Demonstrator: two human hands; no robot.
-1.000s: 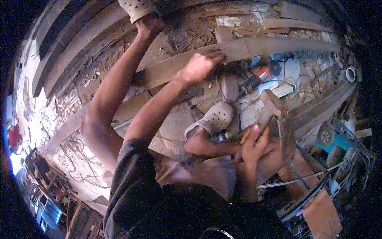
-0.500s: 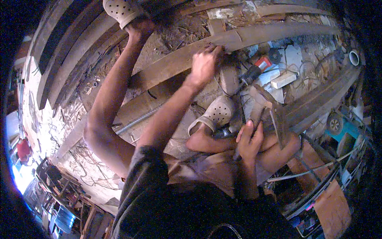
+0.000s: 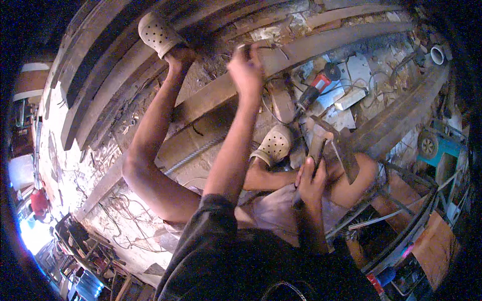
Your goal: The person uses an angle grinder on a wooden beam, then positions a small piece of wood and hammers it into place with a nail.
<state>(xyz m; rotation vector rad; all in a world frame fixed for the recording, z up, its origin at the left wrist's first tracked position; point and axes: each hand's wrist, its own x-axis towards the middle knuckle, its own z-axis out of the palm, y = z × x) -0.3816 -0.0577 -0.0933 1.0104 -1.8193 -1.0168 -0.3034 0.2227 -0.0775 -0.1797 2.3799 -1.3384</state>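
My left hand (image 3: 247, 72), blurred by motion, is raised over a long curved wooden plank (image 3: 326, 44). Its fingers are curled, and a small dark thing shows at them that I cannot make out. My right hand (image 3: 312, 181) is closed round the wooden handle of an adze (image 3: 317, 143), held upright over my bent right leg. The adze's broad blade (image 3: 345, 163) hangs down beside my knee. Beyond it lies a red and black angle grinder (image 3: 317, 88) with a dark disc, its cord looping near the plank.
Several curved timbers (image 3: 100, 95) run along the upper left. A pale block (image 3: 350, 99) lies by the grinder. A twisted rod (image 3: 193, 155) rests below the plank, and a teal wheeled machine (image 3: 439, 148) stands at the right. My clogs (image 3: 273, 145) are among the timbers.
My left hand has lifted off the plank and moved slightly left and up. My right hand still grips the adze, nearly in place. The whole view has shifted a little.
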